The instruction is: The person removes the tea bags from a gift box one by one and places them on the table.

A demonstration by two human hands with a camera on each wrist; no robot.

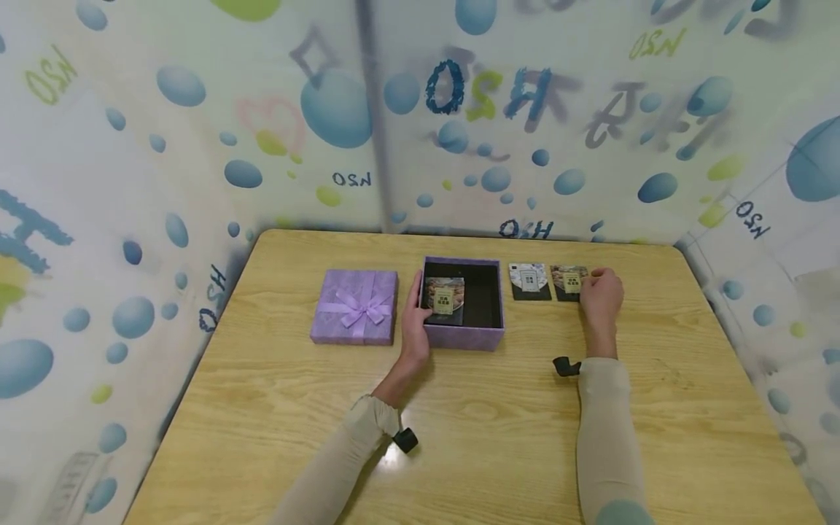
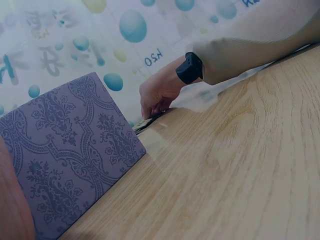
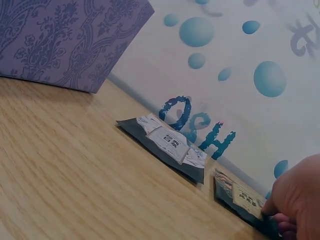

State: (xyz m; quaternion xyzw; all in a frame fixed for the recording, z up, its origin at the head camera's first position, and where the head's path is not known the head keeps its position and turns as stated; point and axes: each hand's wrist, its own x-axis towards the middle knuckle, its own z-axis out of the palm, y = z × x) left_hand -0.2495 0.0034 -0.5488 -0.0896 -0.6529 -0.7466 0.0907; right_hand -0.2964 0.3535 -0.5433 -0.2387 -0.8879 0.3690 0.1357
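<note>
A purple gift box (image 1: pixel 464 338) with a black inside stands uncovered in the middle of the table. My left hand (image 1: pixel 413 328) grips its left wall, thumb over the rim and fingers along the outside. Inside, at the left, lies a dark sachet (image 1: pixel 446 300) with a food picture and a pale label. To the right of the box, my right hand (image 1: pixel 601 293) pinches the right edge of a similar sachet (image 1: pixel 566 280), its fingertips (image 3: pixel 270 209) close to the table. Between that one and the box lies a white-and-black sachet (image 3: pixel 170 145).
The purple lid (image 1: pixel 354 332) with a lilac ribbon bow (image 1: pixel 359 309) lies left of the box. Beneath everything is a light wooden table (image 1: pixel 499 430), with printed walls (image 1: pixel 420 146) behind it and on both sides. Each wrist carries a small black camera (image 1: pixel 405 440).
</note>
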